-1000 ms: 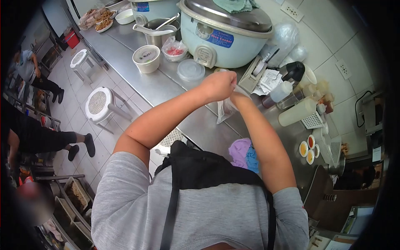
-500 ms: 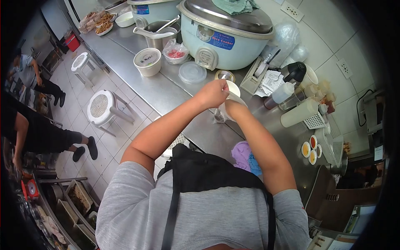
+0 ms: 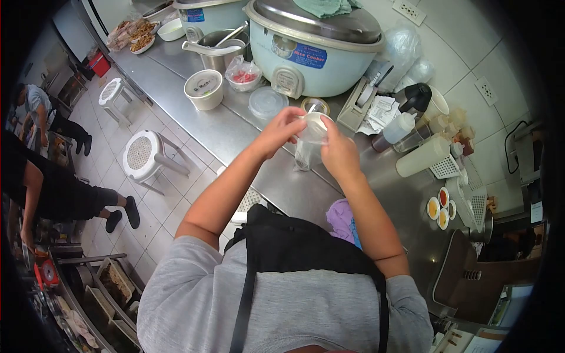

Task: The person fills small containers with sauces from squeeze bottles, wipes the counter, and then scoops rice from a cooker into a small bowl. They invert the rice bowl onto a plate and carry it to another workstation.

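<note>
Both hands are raised over the steel counter, close together around a pale round container (image 3: 316, 130) whose rim faces up at me. My left hand (image 3: 283, 132) grips its left side with curved fingers. On the right side, my right hand (image 3: 340, 150) has its thumb up at the rim. A clear plastic bag (image 3: 303, 156) hangs beneath the container, partly hidden by it. Just beyond the hands lies a roll of tape (image 3: 316, 106). A clear round lid (image 3: 268, 103) rests to the left of it, near a lidded paper tub (image 3: 203, 89).
A large rice cooker (image 3: 318, 59) stands behind the hands, beside a steel pot (image 3: 220, 53). Squeeze bottles (image 3: 424, 156) line the right side, and a purple cloth (image 3: 339, 219) lies near my right forearm. White stools (image 3: 144, 156) and two people (image 3: 59, 188) are at left.
My right hand, earlier partly covered by the clear bag, now shows at the container's right side. My left hand has shifted left, opening from a fist-like pinch to curved fingers. The container is more visible.
</note>
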